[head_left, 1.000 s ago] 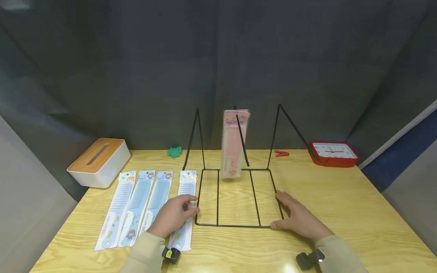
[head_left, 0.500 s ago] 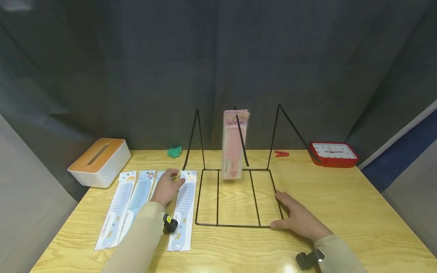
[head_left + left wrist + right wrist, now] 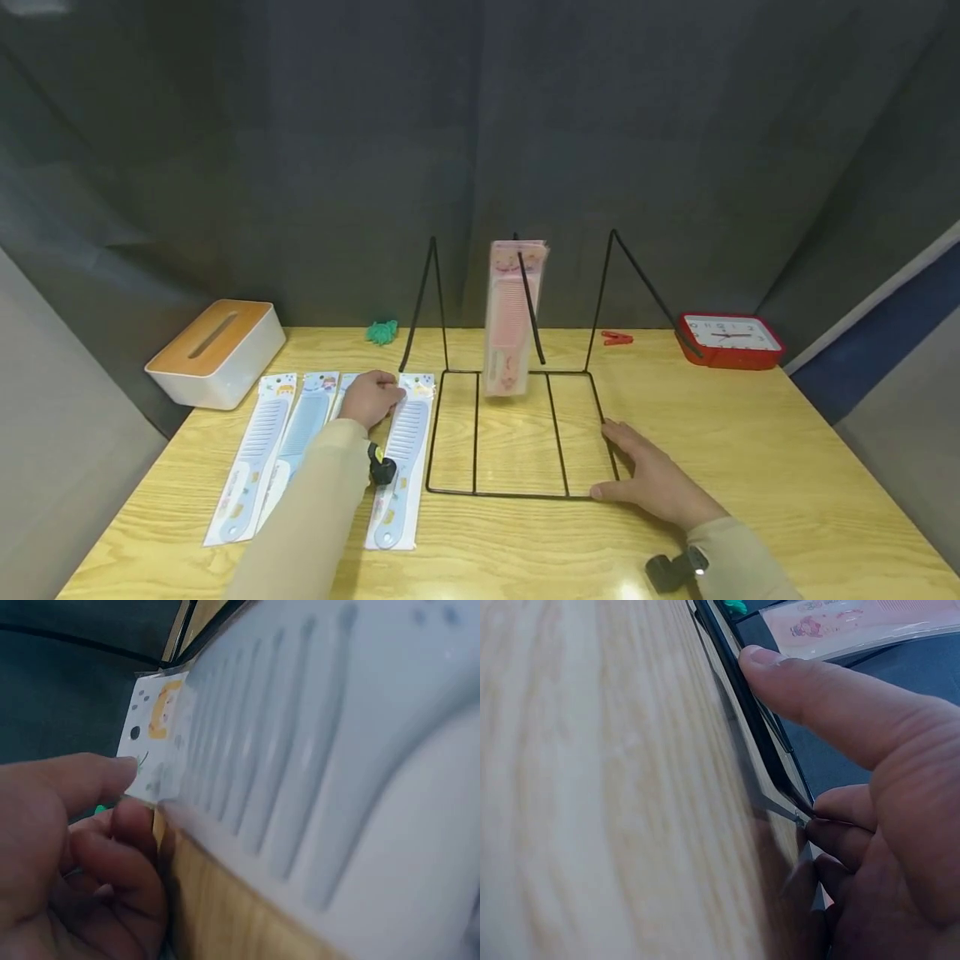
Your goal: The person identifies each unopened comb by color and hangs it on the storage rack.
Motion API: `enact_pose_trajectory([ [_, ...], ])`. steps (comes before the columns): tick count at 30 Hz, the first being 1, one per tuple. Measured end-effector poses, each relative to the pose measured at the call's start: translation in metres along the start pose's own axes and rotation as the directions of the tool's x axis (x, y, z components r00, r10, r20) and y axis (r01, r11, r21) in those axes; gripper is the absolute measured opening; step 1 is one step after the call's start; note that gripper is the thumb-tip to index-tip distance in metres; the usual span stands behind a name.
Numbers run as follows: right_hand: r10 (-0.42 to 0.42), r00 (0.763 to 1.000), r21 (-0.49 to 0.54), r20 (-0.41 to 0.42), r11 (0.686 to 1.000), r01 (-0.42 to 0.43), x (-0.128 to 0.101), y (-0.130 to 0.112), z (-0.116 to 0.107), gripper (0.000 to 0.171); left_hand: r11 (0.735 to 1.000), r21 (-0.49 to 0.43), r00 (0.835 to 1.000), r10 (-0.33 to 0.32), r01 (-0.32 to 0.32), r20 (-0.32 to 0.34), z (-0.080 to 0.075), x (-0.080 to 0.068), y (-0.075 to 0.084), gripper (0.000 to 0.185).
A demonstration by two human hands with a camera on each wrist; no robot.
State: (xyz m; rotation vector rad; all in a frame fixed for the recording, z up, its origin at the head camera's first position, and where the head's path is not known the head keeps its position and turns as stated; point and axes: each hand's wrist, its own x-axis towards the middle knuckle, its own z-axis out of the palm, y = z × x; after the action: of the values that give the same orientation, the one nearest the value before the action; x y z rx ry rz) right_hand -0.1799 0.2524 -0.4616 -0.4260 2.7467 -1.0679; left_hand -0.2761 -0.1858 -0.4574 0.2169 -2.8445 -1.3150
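Observation:
My left hand (image 3: 367, 400) pinches the top left edge of a packaged blue comb (image 3: 402, 467), the rightmost of the blue packs. In the left wrist view the thumb (image 3: 105, 776) lies on the pack's printed top card, and the other fingers curl at its edge. At the front right corner of a black wire rack (image 3: 517, 497), my right hand (image 3: 656, 479) grips the frame, thumb on the front bar and fingers along the side bar. Pink packaged combs (image 3: 513, 325) hang from the rack's middle hook.
More blue packaged combs (image 3: 258, 458) lie side by side at the left, one partly hidden by the left arm. Behind stand a tissue box (image 3: 213, 354), a green hair claw (image 3: 382, 332), a red clip (image 3: 617, 337) and a red clock (image 3: 731, 342).
My left hand has moved forward from the rack's left side to the top of the rightmost blue comb pack and now pinches it. The right hand has stayed at the rack's corner.

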Motion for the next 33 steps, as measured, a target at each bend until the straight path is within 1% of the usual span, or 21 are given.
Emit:
enact_pose_trajectory([
  [2, 0.005, 1.000, -0.002, 0.004, 1.000, -0.005, 0.001, 0.001, 0.000, 0.109, 0.999, 0.051, 1.000, 0.019, -0.018, -0.023, 0.003, 0.000, 0.002, 0.033],
  [4, 0.015, 1.000, -0.006, 0.006, 1.000, -0.015, 0.001, 0.002, 0.000, 0.109, 0.995, 0.095, 0.999, 0.024, -0.020, -0.040, 0.005, 0.001, 0.003, 0.028],
  [8, 0.014, 1.000, -0.008, 0.003, 1.000, -0.014, 0.002, 0.003, 0.000, 0.109, 0.993, 0.121, 0.999, 0.011, -0.005, -0.050, 0.009, 0.003, 0.003, 0.024],
  [13, 0.000, 1.000, -0.004, 0.001, 1.000, 0.000, 0.002, 0.000, 0.000, 0.108, 0.995, 0.094, 0.998, 0.024, -0.018, -0.061, 0.009, -0.001, 0.003, 0.024],
  [18, 0.019, 1.000, -0.008, 0.000, 1.000, -0.019, 0.000, 0.000, 0.000, 0.108, 0.999, 0.023, 0.997, 0.034, -0.033, -0.062, 0.000, -0.012, 0.009, 0.028],
  [20, 0.022, 1.000, -0.012, -0.002, 1.000, -0.022, -0.001, 0.000, -0.001, 0.108, 0.999, -0.022, 0.998, 0.040, -0.041, -0.058, -0.005, -0.018, 0.012, 0.029],
  [22, 0.021, 1.000, -0.018, -0.005, 1.000, -0.021, -0.002, 0.001, -0.003, 0.107, 0.996, -0.060, 0.996, 0.060, -0.064, -0.064, -0.009, -0.025, 0.015, 0.029],
  [26, 0.004, 1.000, -0.029, -0.014, 1.000, -0.005, -0.004, 0.001, -0.005, 0.107, 0.989, -0.104, 0.991, 0.096, -0.106, -0.091, -0.018, -0.045, 0.023, 0.029],
  [28, -0.003, 1.000, -0.023, -0.018, 1.000, 0.002, -0.004, 0.000, -0.005, 0.107, 0.980, -0.154, 0.990, 0.114, -0.126, -0.085, -0.025, -0.056, 0.027, 0.027],
  [29, -0.007, 1.000, -0.020, -0.019, 1.000, 0.007, -0.004, -0.001, -0.004, 0.107, 0.971, -0.192, 0.988, 0.130, -0.143, -0.082, -0.029, -0.062, 0.028, 0.026],
  [31, -0.011, 1.000, -0.010, -0.016, 1.000, 0.011, -0.003, -0.002, -0.003, 0.108, 0.944, -0.272, 0.983, 0.175, -0.185, -0.062, -0.039, -0.075, 0.030, 0.024],
  [33, -0.014, 1.000, -0.002, -0.010, 1.000, 0.014, -0.003, -0.004, -0.003, 0.109, 0.910, -0.340, 0.970, 0.239, -0.240, -0.044, -0.052, -0.089, 0.031, 0.022],
])
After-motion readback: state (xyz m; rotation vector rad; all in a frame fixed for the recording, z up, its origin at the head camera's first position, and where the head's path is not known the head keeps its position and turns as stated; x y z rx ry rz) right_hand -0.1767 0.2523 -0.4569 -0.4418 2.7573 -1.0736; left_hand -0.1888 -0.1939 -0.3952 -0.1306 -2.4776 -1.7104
